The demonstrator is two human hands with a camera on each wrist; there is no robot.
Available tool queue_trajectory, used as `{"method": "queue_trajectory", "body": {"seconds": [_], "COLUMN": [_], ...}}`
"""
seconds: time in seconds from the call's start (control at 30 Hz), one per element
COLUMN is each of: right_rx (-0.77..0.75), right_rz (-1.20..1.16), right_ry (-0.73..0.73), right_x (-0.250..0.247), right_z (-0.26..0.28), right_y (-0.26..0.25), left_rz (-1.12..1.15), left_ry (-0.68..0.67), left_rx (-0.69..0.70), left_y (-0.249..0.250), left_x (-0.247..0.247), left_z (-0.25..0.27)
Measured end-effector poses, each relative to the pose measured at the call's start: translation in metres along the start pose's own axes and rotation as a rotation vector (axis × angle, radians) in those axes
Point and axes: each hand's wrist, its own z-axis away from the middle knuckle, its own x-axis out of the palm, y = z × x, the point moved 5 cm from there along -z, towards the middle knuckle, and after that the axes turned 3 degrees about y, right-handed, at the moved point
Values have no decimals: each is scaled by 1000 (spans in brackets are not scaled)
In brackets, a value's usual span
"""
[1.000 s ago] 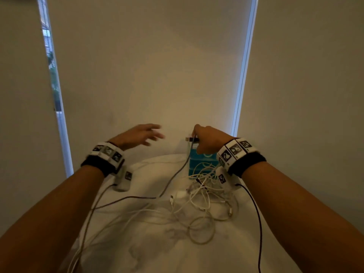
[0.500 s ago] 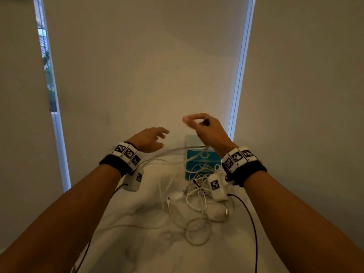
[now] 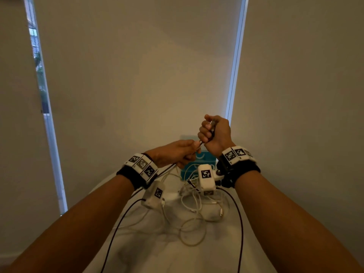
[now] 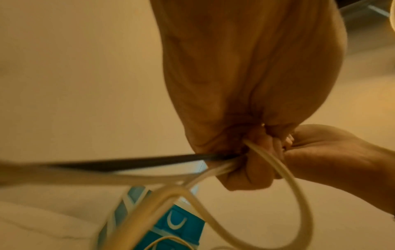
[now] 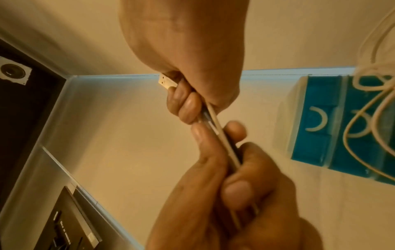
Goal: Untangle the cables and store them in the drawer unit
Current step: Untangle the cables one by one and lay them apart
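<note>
Your right hand (image 3: 215, 133) clenches the plug end of a cable (image 5: 221, 133); your left hand (image 3: 175, 153) pinches it just below. It runs down-left to the tangle (image 3: 197, 201); the drawer unit (image 3: 194, 168) stands behind.

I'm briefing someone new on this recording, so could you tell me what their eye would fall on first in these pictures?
First, the two hands meeting mid-air above the table: the right hand grips a USB plug, and the left hand just below it pinches the same cable. Next, the heap of white cables tangled on the white table beneath them. Behind the heap stands the blue drawer unit, with cables draped across its front.
</note>
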Motion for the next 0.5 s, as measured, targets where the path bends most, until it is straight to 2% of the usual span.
{"method": "queue_trajectory", "body": {"seconds": [0.13,0.3,0.5], "right_rx": [12,18,-28], "right_rz": [-1,-55,17], "right_ry": [-44,-93,24], "right_x": [-2,-2,-4], "right_z": [0,0,-4], "right_y": [11,13,17], "left_rz": [-87,-50,12], "left_ry": [78,194,304], "left_rx": [22,31,-1], "left_y": [4,5,6], "left_x": [2,-2,-3], "left_z": [-1,-6,-9]}}
